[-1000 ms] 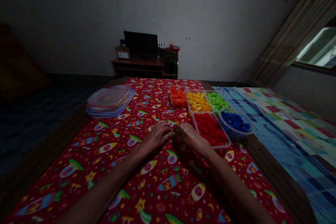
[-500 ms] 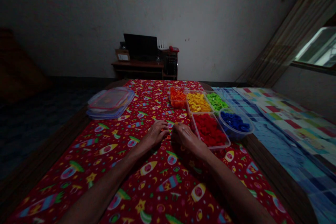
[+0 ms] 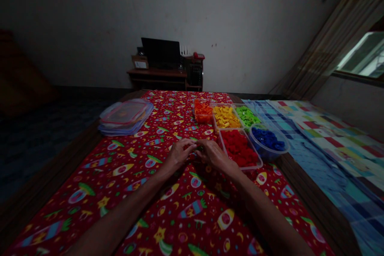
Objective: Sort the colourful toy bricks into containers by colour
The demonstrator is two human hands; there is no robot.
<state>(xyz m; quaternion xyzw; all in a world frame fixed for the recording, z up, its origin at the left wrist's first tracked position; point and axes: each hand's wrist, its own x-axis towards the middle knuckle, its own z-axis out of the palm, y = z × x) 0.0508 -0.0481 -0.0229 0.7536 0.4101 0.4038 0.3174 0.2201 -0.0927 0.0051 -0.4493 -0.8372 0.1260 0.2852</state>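
Note:
My left hand (image 3: pixel 181 153) and my right hand (image 3: pixel 210 152) meet over the middle of the red patterned tablecloth (image 3: pixel 192 212). Their fingertips come together, thumbs and fingers bent inward. Whatever they grip is too small and dark to make out. Just right of my right hand stands a clear tub of red pieces (image 3: pixel 241 148). Beyond it are tubs of yellow bricks (image 3: pixel 226 117), light green bricks (image 3: pixel 247 116) and orange pieces (image 3: pixel 203 111). A round tub (image 3: pixel 271 152) of blue ring-like pieces sits at the far right.
Stacked clear plastic lids (image 3: pixel 126 114) lie at the table's left. A bed (image 3: pixel 336 148) with a checked cover adjoins the right edge. Against the back wall stands a desk (image 3: pixel 157 73) with a dark monitor (image 3: pixel 161 54) and a red telephone (image 3: pixel 199 55).
My hands have drawn closer, so the fingertips now meet where a gap showed before. A small orange-red bit seen between them is now hidden. The tubs and lids stay put.

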